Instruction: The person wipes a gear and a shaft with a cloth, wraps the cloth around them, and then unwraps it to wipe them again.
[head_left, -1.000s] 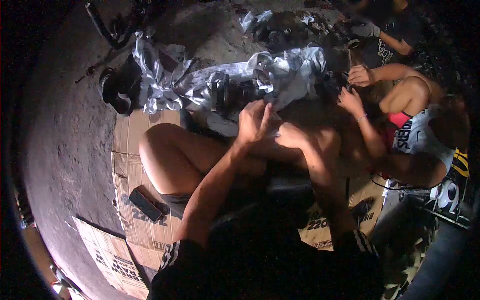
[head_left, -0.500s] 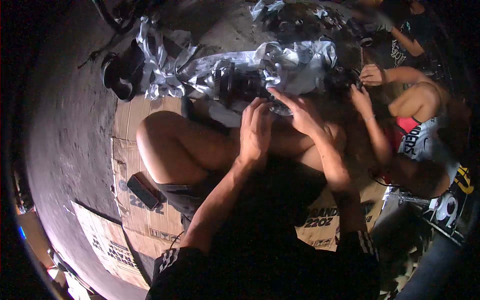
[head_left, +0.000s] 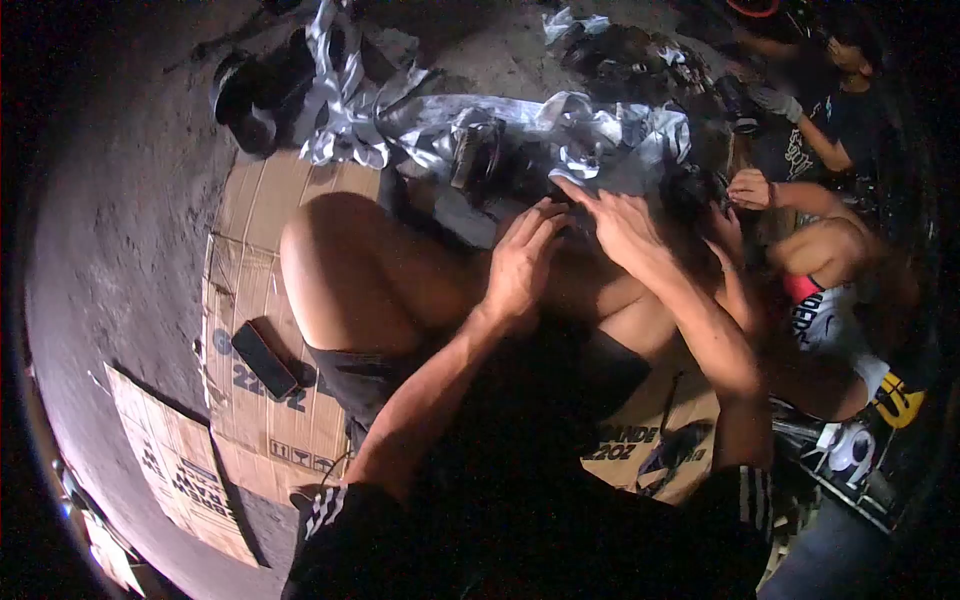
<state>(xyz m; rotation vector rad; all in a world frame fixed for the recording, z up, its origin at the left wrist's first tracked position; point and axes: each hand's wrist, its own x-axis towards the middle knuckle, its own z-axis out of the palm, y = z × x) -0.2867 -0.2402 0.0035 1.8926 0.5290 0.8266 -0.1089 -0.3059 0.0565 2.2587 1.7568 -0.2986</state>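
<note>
My left hand (head_left: pixel 527 256) is above my crossed legs, its fingers bent and closed on something I cannot make out. Close beside it on the right is my right hand (head_left: pixel 622 225), index finger stretched forward with a pale tip. Its other fingers are curled and partly hidden, around something too dark to name. Just beyond both hands sits a dark, blocky part (head_left: pixel 478 152) in deep shadow. Under and behind that part spreads a crumpled silvery sheet (head_left: pixel 455 112).
Cardboard (head_left: pixel 262 240) lies beneath me, with a phone (head_left: pixel 264 360) on it to the left. At right, a co-worker's hand (head_left: pixel 750 190) is close to my right arm. Another person's gloved hand (head_left: pixel 777 103) is farther back. Dark footwear (head_left: pixel 240 105) lies at upper left.
The view has shifted and turned slightly, so my hands appear a little right and lower. They stay close together. The gloved person at upper right shows more fully.
</note>
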